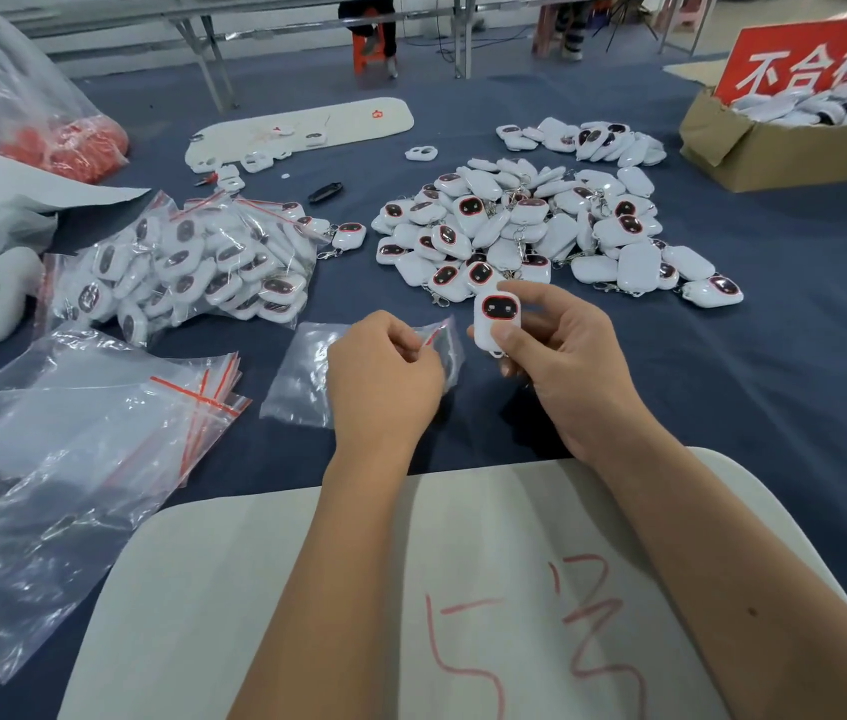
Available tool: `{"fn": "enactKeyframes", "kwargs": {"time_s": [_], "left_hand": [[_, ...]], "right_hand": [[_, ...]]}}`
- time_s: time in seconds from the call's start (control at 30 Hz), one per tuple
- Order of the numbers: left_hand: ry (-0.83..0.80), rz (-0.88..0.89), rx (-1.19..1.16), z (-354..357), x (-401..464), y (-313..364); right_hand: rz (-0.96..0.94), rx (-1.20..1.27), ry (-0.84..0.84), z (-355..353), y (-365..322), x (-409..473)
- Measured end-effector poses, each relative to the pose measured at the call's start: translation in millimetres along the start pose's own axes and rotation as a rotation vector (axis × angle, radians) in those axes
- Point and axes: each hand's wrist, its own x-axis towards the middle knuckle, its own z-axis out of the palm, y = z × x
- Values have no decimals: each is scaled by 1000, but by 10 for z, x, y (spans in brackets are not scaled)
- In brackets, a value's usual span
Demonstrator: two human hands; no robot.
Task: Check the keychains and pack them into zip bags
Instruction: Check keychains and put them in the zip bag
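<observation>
Above a white board (255, 589) with red marks, left hand (385, 376) pinches a zip bag (302, 376), right hand (561, 366) grips a white keychain (495, 319).

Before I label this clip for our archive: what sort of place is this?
Probably a factory packing and inspection bench: a loose keychain pile, zip bags stacked ready, and a carton under a red sign.

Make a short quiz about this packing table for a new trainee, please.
1. True or false: the right hand holds a white keychain.
2. What does the left hand pinch: A) a red sign, B) a clear zip bag, C) a box?
3. Where do the packed keychains lie, seen from the loose pile: left or right?

Key: 1 true. 2 B. 3 left.
</observation>
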Motion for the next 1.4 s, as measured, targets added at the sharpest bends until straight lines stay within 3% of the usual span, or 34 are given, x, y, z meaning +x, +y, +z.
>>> {"fn": "enactKeyframes", "kwargs": {"time_s": [0.17, 0.33, 0.47, 0.63, 0.8, 0.87, 0.93, 1.0, 1.07, 1.13, 1.2, 1.27, 1.4], "left_hand": [[-129, -23, -197, 0, -15, 67], [70, 60, -254, -51, -38, 87], [140, 261, -224, -50, -73, 150], [70, 400, -136, 46, -103, 194], [110, 312, -209, 41, -99, 184], [163, 271, -263, 7, -74, 182], [175, 271, -255, 1, -76, 192], [174, 284, -231, 7, -104, 204], [206, 286, -224, 4, -112, 216], [268, 283, -230, -23, -87, 221], [318, 293, -224, -49, -63, 214], [336, 283, -227, -56, -61, 206], [338, 231, -208, -46, -56, 172]], "right_hand": [[-56, -52, -148, 62, -73, -68], [-20, -227, -147, 51, -80, -84], [-117, -507, -258, 97, -67, -96], [75, -218, -254, 93, -103, -94], [247, 392, -542, 17, -190, -108], [223, 281, -486, 30, -186, -94], [132, -82, -315, 107, -154, -89], [67, -253, -222, 221, -131, -101], [107, -84, -278, 273, -167, -121], [189, 170, -453, 245, -270, -123], [180, 180, -536, 220, -332, -121], [85, 19, -368, 237, -328, -115], [-149, -92, 168, 227, -275, 21]]}}
